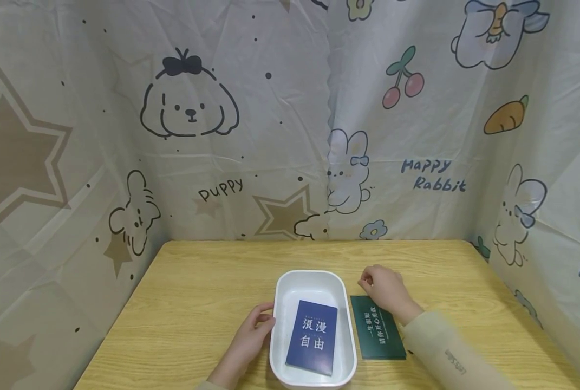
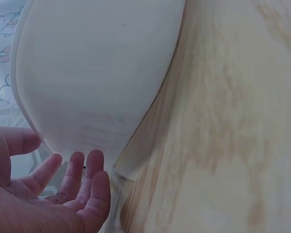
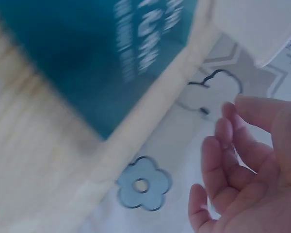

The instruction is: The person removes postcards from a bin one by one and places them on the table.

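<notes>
A smooth white box [image 1: 311,287], oblong with rounded corners, stands on the yellow wood-grain table [image 1: 197,298]; inside, slightly askew, lies a flat blue book [image 1: 311,337] with white lettering; a dark green book [image 1: 378,330], also rectangular, lies on the table just right of the box. The left hand [image 1: 253,333] touches the box's left side, its fingers spread and gently bent; the right hand [image 1: 386,287] is at the green book's far end, its fingers loosely curved, thumb near the fingertips, nothing visible between them; that hand and wrist cover one far corner of the green book; behind hangs creased, pale cloth [image 1: 280,108] printed with cartoons.
</notes>
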`<control>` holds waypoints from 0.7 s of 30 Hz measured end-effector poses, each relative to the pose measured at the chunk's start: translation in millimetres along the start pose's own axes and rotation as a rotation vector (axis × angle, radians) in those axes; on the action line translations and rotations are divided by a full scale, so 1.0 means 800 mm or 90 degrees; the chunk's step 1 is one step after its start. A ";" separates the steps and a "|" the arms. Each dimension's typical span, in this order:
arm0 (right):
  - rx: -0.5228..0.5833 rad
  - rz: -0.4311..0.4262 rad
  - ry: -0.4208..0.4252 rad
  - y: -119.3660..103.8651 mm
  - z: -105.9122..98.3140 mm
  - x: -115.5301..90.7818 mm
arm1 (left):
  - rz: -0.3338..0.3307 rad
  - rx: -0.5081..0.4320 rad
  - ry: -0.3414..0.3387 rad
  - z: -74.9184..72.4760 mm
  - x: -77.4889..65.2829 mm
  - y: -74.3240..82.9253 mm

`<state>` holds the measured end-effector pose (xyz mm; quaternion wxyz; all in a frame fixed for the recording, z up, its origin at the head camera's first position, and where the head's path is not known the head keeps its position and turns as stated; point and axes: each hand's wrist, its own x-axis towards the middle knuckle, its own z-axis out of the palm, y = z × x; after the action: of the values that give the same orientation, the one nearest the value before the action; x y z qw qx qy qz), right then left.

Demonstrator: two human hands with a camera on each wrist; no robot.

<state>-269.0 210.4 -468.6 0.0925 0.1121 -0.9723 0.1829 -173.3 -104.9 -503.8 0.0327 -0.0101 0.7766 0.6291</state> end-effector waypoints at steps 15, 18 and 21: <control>-0.016 -0.234 -0.090 -0.092 0.004 -0.029 | -0.001 0.004 0.003 -0.001 0.002 -0.002; -0.059 -0.238 -0.115 -0.097 0.014 -0.030 | 0.000 0.000 0.001 0.000 0.002 -0.002; -0.089 -0.228 -0.133 -0.101 0.023 -0.030 | -0.002 -0.003 0.002 0.000 0.003 -0.002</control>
<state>-227.8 134.4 -463.4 0.0299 0.2950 -0.9514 0.0829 -175.4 -105.5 -505.4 0.0321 -0.0123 0.7753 0.6306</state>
